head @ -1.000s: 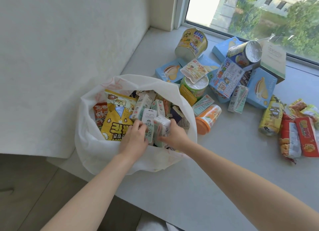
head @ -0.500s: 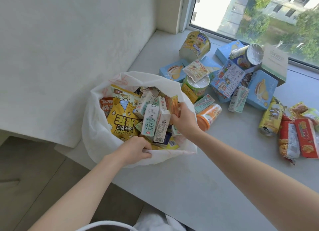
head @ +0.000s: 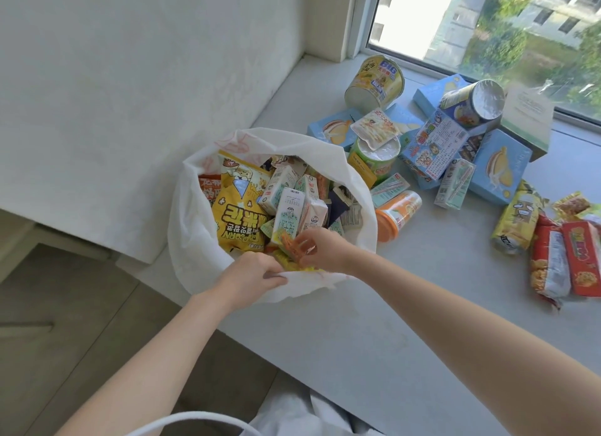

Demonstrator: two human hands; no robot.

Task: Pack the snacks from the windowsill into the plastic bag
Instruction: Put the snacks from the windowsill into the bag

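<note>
Looks like a lived-in room in a flat, well above ground. Shows a deep pale grey windowsill (head: pixel 374 338) under a white-framed glass window (head: pixel 422 19), with green trees (head: pixel 507 41) and a pale multi-storey building (head: pixel 553 15) seen from above outside. Adjoins a white rough-plastered wall (head: pixel 130 77) and a grey-brown plank floor (head: pixel 65 305). Holds household groceries: loose packaged snacks (head: pixel 500 168) beside a white plastic bag (head: pixel 192 240) full of more.

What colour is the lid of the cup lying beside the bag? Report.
Orange lid, head view.

Matt white plastic bag (head: pixel 195 240), glossy popcorn packet (head: pixel 237 220)
</note>
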